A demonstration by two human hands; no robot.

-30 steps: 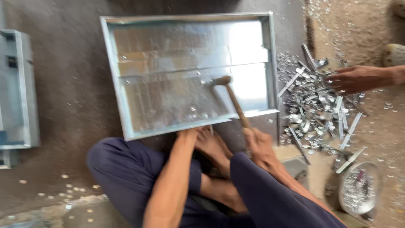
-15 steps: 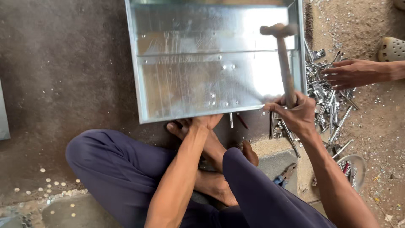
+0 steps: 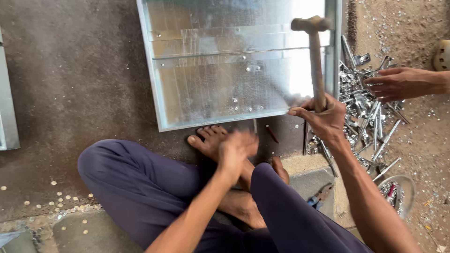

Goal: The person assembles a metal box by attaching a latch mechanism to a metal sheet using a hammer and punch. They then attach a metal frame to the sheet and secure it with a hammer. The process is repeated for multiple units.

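A seated worker's right hand (image 3: 323, 119) grips a raised hammer (image 3: 315, 61) over the tray's (image 3: 225, 89) near right corner. The blurred left hand (image 3: 236, 150), grip unclear, hovers above bare toes (image 3: 208, 138) touching the tray's near edge; a glancing blow could strike them.

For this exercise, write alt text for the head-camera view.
A seated person's right hand raises a hammer over a galvanised metal tray on the floor; the left hand is blurred above bare feet. Another person's hand reaches into scrap metal.

Your right hand (image 3: 323, 119) is raised, fingers clenched in a fist with the forearm stretched forward. Your left hand (image 3: 236, 150) hangs blurred over your crossed legs, near your bare toes, its grip unclear.
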